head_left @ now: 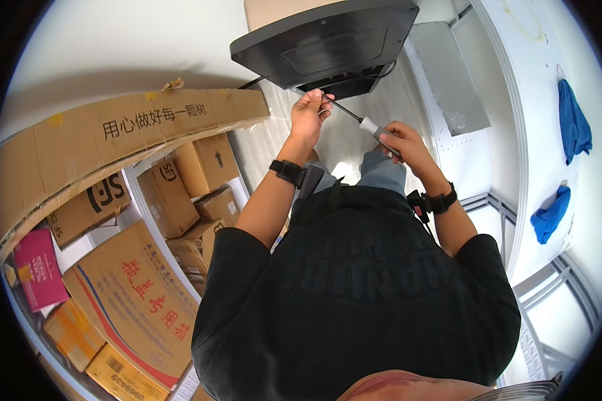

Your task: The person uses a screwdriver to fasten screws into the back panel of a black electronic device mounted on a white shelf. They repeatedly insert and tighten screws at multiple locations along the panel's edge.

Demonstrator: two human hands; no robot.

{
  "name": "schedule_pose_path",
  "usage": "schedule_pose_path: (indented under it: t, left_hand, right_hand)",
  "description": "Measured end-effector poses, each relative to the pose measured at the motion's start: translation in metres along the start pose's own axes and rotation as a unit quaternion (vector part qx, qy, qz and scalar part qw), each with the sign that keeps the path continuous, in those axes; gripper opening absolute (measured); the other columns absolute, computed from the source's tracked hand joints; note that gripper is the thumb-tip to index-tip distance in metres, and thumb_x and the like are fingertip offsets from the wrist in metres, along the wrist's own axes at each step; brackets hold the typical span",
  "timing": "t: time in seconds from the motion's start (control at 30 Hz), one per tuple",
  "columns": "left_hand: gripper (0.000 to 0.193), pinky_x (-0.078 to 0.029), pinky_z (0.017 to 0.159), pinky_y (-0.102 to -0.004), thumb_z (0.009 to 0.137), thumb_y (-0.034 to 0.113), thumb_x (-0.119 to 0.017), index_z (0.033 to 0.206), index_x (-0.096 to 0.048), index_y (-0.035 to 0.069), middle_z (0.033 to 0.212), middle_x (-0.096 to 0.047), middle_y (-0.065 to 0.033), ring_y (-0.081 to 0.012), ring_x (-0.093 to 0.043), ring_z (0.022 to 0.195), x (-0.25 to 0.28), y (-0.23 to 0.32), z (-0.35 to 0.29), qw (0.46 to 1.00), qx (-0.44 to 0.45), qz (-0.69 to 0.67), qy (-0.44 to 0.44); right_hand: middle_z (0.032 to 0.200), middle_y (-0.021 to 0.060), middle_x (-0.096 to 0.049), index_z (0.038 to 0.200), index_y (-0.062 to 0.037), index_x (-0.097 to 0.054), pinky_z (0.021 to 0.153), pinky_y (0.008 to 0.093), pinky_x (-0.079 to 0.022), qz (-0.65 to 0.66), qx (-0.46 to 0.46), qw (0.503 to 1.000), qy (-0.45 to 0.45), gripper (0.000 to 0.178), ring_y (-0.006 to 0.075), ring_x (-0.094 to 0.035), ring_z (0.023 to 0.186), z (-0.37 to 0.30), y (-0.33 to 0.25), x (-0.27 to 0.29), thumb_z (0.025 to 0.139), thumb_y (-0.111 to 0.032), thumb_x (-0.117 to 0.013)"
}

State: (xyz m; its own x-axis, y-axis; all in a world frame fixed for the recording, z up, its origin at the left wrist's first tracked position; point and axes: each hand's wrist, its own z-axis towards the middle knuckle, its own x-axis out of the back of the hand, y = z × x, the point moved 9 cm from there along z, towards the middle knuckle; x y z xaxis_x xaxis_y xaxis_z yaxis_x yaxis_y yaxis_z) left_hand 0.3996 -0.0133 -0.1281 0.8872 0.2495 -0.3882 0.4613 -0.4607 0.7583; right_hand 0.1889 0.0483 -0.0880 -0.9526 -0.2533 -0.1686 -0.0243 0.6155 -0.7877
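Observation:
A screwdriver [370,125] with a pale grey handle and dark shaft slants across the space in front of me. My right hand [403,144] wraps round its handle. At the shaft's far end, my left hand [308,115] has its fingers pinched together beside the tip. Whatever those fingers hold, if anything, is too small to make out. Just beyond the left fingertips is a black-panelled unit [324,43] with a dark opening in its lower part and a cable [388,70] hanging by it.
On my left, a shelf holds several cardboard boxes [137,294] and a pink box [40,271], with a long carton [147,127] on top. A white frame with a grey panel [448,77] stands at right, and blue cloths [572,123] hang on the white surface beyond.

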Motion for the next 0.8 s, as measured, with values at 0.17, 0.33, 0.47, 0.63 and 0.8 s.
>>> schedule_pose_path:
  t: [0.17, 0.33, 0.47, 0.63, 0.8]
  left_hand:
    - [0.019, -0.047, 0.068, -0.0273, 0.095, 0.027, -0.050, 0.090, -0.055, 0.009, 0.090, -0.063, -0.0041, -0.0106, -0.054, 0.072, 0.066, -0.015, 0.010, 0.995, 0.095, 0.005, 0.029]
    - [0.017, -0.046, 0.067, -0.0270, 0.095, 0.027, -0.051, 0.095, -0.055, 0.011, 0.092, -0.062, -0.0037, -0.0109, -0.053, 0.073, 0.127, -0.039, 0.027, 0.986, 0.165, -0.012, -0.002]
    - [0.017, -0.046, 0.068, -0.0268, 0.095, 0.025, -0.050, 0.102, -0.055, 0.010, 0.094, -0.061, -0.0036, -0.0111, -0.053, 0.074, 0.150, -0.051, 0.047, 0.980, 0.198, -0.025, -0.010]
    - [0.018, -0.046, 0.068, -0.0262, 0.096, 0.021, -0.048, 0.108, -0.055, 0.009, 0.097, -0.060, -0.0032, -0.0110, -0.052, 0.075, 0.148, -0.045, 0.069, 0.979, 0.203, 0.009, -0.032]
    - [0.015, -0.044, 0.064, -0.0257, 0.094, 0.019, -0.049, 0.099, -0.060, 0.011, 0.092, -0.063, -0.0002, -0.0098, -0.051, 0.071, 0.147, -0.035, 0.093, 0.980, 0.191, 0.053, -0.022]
  right_hand:
    - [0.071, 0.0045, -0.056, 0.096, -0.0023, -0.055, 0.044, 0.0238, -0.038, -0.046, 0.013, 0.997, 0.059, 0.026, 0.0096, -0.049, 0.056, 0.026, 0.031, -0.048, 0.081, -0.021, -0.065]
    - [0.084, 0.0085, -0.058, 0.107, -0.0023, -0.048, 0.049, 0.0254, -0.042, -0.031, 0.011, 0.995, 0.099, 0.038, 0.0112, -0.051, 0.060, 0.045, 0.085, -0.101, 0.077, -0.016, -0.068]
    - [0.082, 0.0089, -0.058, 0.109, -0.0018, -0.048, 0.053, 0.0265, -0.043, 0.064, 0.025, 0.990, 0.124, 0.039, 0.0122, -0.054, 0.061, 0.061, 0.121, -0.137, 0.079, -0.017, -0.067]
    - [0.078, 0.0080, -0.057, 0.111, -0.0029, -0.047, 0.054, 0.0267, -0.043, 0.103, 0.016, 0.978, 0.182, 0.038, 0.0124, -0.055, 0.060, 0.072, 0.126, -0.162, 0.082, -0.018, -0.066]
    - [0.075, 0.0065, -0.055, 0.113, -0.0054, -0.047, 0.051, 0.0264, -0.041, 0.150, 0.044, 0.967, 0.203, 0.036, 0.0118, -0.053, 0.057, 0.092, 0.121, -0.173, 0.083, -0.015, -0.065]
